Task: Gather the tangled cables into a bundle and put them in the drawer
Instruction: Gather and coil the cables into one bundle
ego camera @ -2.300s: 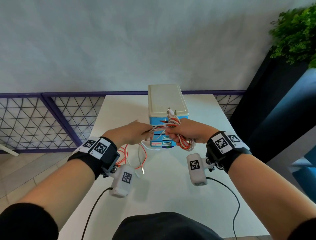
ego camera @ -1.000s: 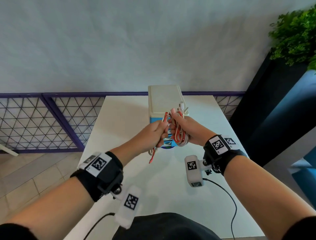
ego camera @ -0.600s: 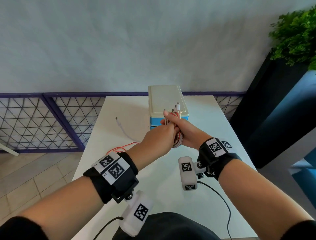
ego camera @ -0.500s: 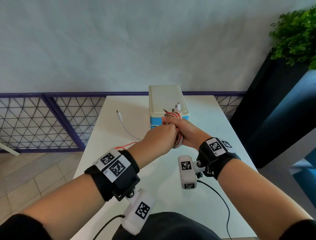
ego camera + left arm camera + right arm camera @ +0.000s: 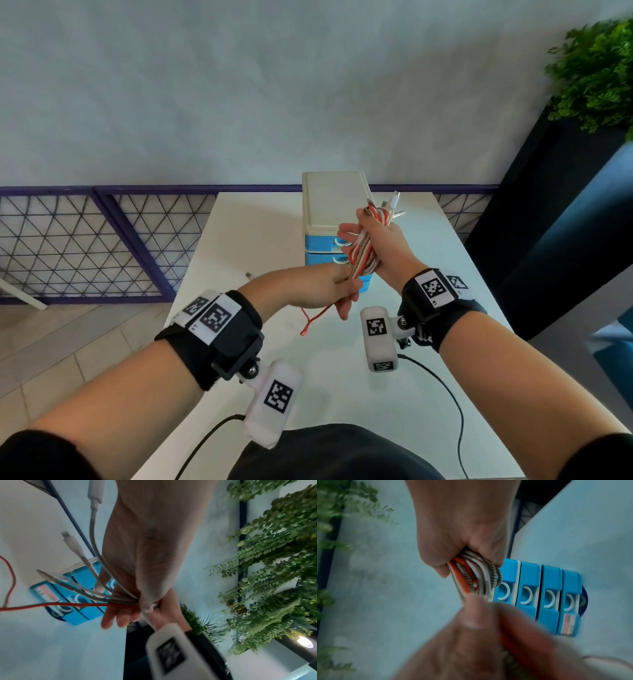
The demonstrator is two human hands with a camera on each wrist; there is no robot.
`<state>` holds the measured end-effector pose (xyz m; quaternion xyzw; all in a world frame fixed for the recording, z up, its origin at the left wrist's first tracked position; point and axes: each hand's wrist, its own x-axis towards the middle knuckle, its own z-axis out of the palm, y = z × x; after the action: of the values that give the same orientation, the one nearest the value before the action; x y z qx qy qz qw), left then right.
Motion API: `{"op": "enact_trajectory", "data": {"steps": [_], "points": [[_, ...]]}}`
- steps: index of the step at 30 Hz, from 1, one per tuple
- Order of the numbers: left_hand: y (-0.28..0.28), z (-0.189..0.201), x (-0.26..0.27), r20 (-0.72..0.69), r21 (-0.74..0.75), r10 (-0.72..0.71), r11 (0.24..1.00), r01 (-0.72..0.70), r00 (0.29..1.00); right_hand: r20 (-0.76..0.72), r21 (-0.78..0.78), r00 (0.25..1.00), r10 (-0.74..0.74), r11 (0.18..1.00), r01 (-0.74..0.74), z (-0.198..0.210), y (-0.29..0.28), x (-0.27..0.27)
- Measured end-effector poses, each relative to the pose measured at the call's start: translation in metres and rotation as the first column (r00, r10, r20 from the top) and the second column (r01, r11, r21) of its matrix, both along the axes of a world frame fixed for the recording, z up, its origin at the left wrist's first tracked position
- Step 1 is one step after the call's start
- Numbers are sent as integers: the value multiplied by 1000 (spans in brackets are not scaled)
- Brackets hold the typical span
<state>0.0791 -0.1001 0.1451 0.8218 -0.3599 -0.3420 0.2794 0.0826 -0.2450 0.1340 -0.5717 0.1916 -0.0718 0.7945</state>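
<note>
My right hand (image 5: 387,246) grips a coiled cable bundle (image 5: 364,250) of red, white and braided cords, held upright in front of the blue drawer unit (image 5: 334,202). Connector ends stick out above its fist. My left hand (image 5: 325,291) sits just below and pinches the strands at the bundle's lower end. A red cable tail (image 5: 313,318) hangs from it over the white table (image 5: 257,240). In the right wrist view the bundle (image 5: 471,577) shows in my fist beside the shut drawers (image 5: 539,582). In the left wrist view loose cable ends (image 5: 96,555) fan out.
A small connector end (image 5: 248,274) shows on the table left of my left hand. A purple mesh fence (image 5: 85,246) runs behind and left of the table. A dark planter (image 5: 548,222) with a green plant (image 5: 596,68) stands to the right.
My left hand has dropped from the bundle's top to its lower end, pulling the red tail along. The white cable on the table's left is gone. My right hand shifted slightly right.
</note>
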Motion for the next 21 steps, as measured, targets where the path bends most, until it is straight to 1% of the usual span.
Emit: {"op": "enact_trajectory", "data": {"steps": [1, 3, 4, 8, 9, 10, 14, 16, 18, 20, 21], "points": [[1, -6, -1, 29, -10, -5, 1000, 5, 1000, 12, 85, 1000, 9, 996, -10, 1, 1, 0], [3, -15, -4, 78, -16, 6, 1000, -5, 997, 30, 261, 999, 36, 964, -43, 3, 1, -2], [5, -18, -5, 94, -18, 15, 1000, -13, 995, 29, 316, 999, 38, 948, -45, 3, 2, -3], [6, -24, -8, 178, -44, 27, 999, -19, 984, 7, 416, 1000, -22, 909, 17, 1, 8, -5], [7, -24, -8, 190, -47, 24, 999, -15, 982, 2, 416, 999, -37, 909, 32, 2, 9, -5], [8, -26, -6, 173, -54, 27, 998, -18, 985, -2, 401, 999, -44, 915, 41, 3, 10, -5], [22, -34, 6, 31, -119, -4, 993, 8, 1000, -20, 328, 998, -62, 942, 65, 6, 4, -4], [34, -40, 12, -37, -118, -20, 993, 15, 999, -26, 316, 996, -81, 945, 85, 8, -5, -3], [47, -46, 18, -123, -139, 9, 990, -26, 992, -32, 291, 995, -97, 951, 102, 11, -18, -3], [56, -50, 21, -200, -196, 75, 974, -115, 977, -41, 229, 995, -91, 968, 98, 10, -27, -4], [58, -51, 22, -189, -206, 102, 968, -141, 977, -42, 178, 996, -74, 981, 81, 10, -28, -5]]}}
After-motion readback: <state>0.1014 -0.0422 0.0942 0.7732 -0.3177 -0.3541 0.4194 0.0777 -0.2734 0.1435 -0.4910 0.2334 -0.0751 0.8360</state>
